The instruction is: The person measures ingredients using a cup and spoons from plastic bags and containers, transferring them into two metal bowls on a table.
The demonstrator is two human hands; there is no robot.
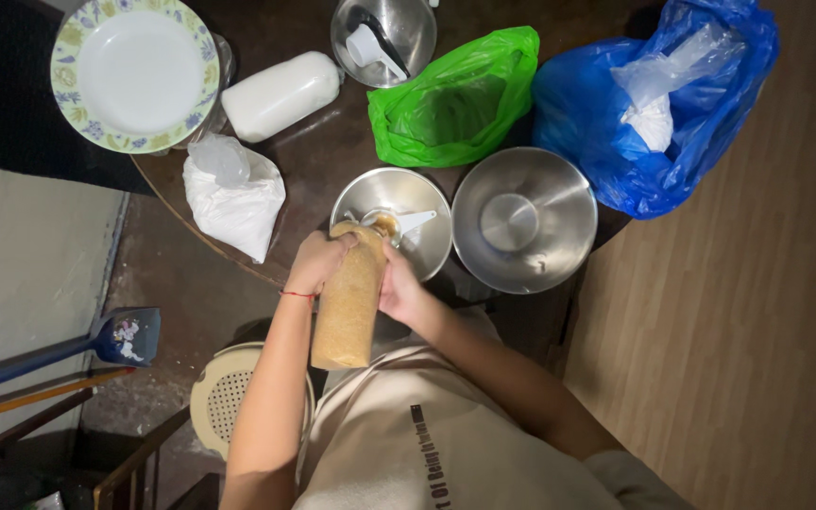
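A long clear bag of brown granules (345,302) is tilted with its open end over a white measuring scoop (400,224) that lies in a small steel bowl (427,247). My left hand (318,262) grips the bag's upper part from the left. From the right, my right hand (400,288) holds the same bag just below its mouth. Some brown granules sit in the scoop.
A larger empty steel bowl (524,220) stands to the right. Green bag (455,99), blue bag (649,104), two white powder bags (233,194) (280,94), a flowered plate (134,74) and a steel pot with a scoop (384,38) share the dark round table (323,165).
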